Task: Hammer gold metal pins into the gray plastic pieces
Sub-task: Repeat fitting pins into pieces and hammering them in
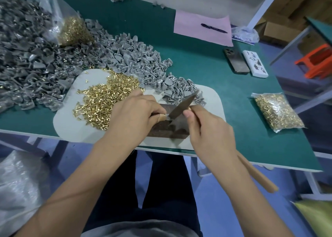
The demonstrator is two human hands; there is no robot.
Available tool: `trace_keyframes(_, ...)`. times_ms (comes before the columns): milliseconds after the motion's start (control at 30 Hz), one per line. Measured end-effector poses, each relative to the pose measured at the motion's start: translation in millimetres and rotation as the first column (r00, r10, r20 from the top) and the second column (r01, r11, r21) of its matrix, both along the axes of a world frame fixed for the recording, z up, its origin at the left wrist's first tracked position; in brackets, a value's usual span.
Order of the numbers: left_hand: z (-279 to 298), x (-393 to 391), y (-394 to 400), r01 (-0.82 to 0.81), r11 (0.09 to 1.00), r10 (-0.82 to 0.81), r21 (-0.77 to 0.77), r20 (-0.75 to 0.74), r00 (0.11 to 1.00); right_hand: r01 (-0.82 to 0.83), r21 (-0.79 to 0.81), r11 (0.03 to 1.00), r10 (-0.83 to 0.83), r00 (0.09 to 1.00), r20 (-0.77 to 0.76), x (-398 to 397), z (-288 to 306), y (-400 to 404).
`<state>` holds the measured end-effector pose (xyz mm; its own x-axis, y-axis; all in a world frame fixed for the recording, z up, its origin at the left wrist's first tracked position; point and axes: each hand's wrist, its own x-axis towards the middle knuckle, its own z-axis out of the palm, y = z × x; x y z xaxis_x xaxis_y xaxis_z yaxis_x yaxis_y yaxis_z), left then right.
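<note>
My left hand [133, 115] pinches a small gray plastic piece with a gold pin on a dark metal block [168, 127] near the table's front edge; the piece is mostly hidden by my fingers. My right hand [206, 127] grips a hammer by its wooden handle [256, 173], and the dark hammer head [183, 104] tilts down over the pinched piece. Loose gold pins [106, 96] lie heaped on a white mat [71, 121] left of the block. Light gray plastic pieces [136, 60] are piled behind it.
Darker gray pieces with pins [25, 56] cover the left of the green table [215, 65]. An open bag of pins [71, 30] lies among them; a sealed bag [276, 110] sits at right. Two phones [246, 62], pink paper with a pen [213, 28] lie farther back.
</note>
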<state>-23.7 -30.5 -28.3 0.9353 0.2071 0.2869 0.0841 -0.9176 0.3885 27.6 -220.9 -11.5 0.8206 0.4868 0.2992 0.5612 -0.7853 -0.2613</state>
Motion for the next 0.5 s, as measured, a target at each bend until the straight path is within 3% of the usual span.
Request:
trace_keyframes(133,0.1,-0.6,-0.1,-0.001,1.000,0.001,-0.022,0.000,1.000,0.067,0.255,0.965,-0.083,0.995,0.053,0.9,4.5,-4.7)
trace_keyframes(300,1.6,-0.6,0.2,0.007,1.000,-0.007,0.000,-0.019,1.000,-0.018,0.027,0.999,0.018,1.000,0.000,-1.5,-2.5,0.7)
trace_keyframes(433,1.1,0.2,1.0,0.000,1.000,0.000,-0.014,-0.019,1.000,0.054,0.264,0.963,-0.058,0.998,0.006,-1.9,2.3,-0.1)
trace_keyframes(500,0.6,0.7,0.8,0.000,1.000,0.000,-0.010,-0.018,1.000,0.022,0.145,0.989,-0.020,1.000,-0.015,-3.8,0.9,3.3)
